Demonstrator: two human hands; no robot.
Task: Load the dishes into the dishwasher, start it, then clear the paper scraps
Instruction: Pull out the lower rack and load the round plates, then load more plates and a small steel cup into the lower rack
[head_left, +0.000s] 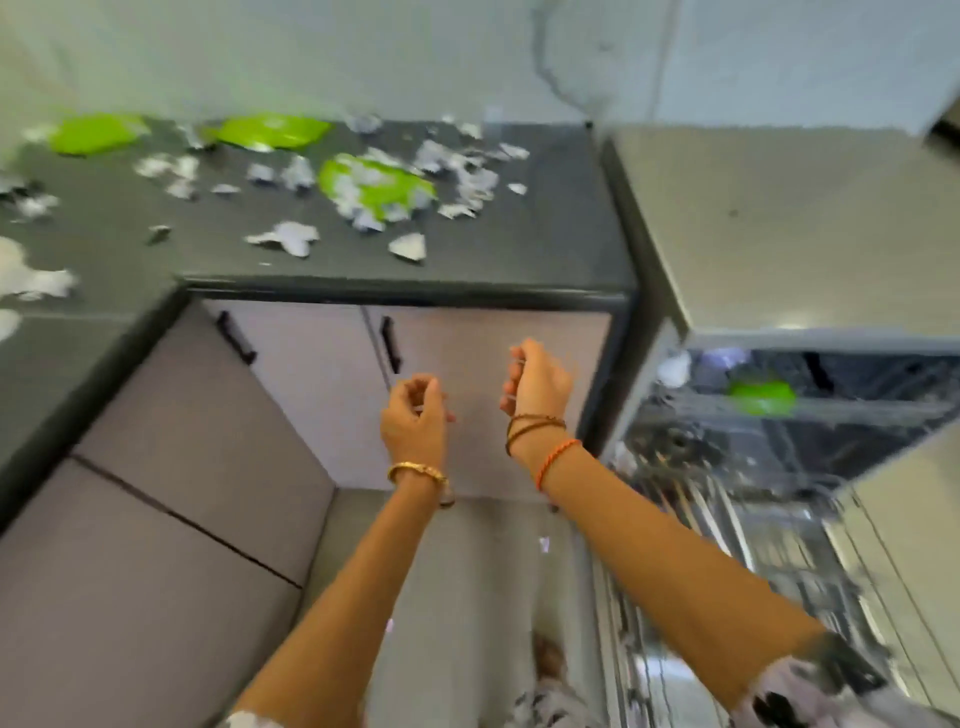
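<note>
Both hands hang loosely curled and hold nothing, left hand (415, 415) beside right hand (537, 382). Green plates (374, 189) among paper scraps (285, 238) lie at eleven o'clock on the countertop (519, 249); the open dishwasher (779, 441) at three o'clock.

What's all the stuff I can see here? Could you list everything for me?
Green plates: three, bright green, on the dark countertop among the scraps.
Green dish: one, in the dishwasher's upper rack.
Paper scraps: many, white-grey, scattered over the countertop and plates.
Countertop: one, dark grey, L-shaped.
Cabinet doors: pale grey with black handles, under the countertop.
Dishwasher: one, silver-grey, open, at the right.
Left hand: gold bangle, fingers loosely curled, seems empty, in front of the cabinet.
Right hand: brown and orange wrist threads, fingers loosely curled, seems empty, beside the left.
</note>
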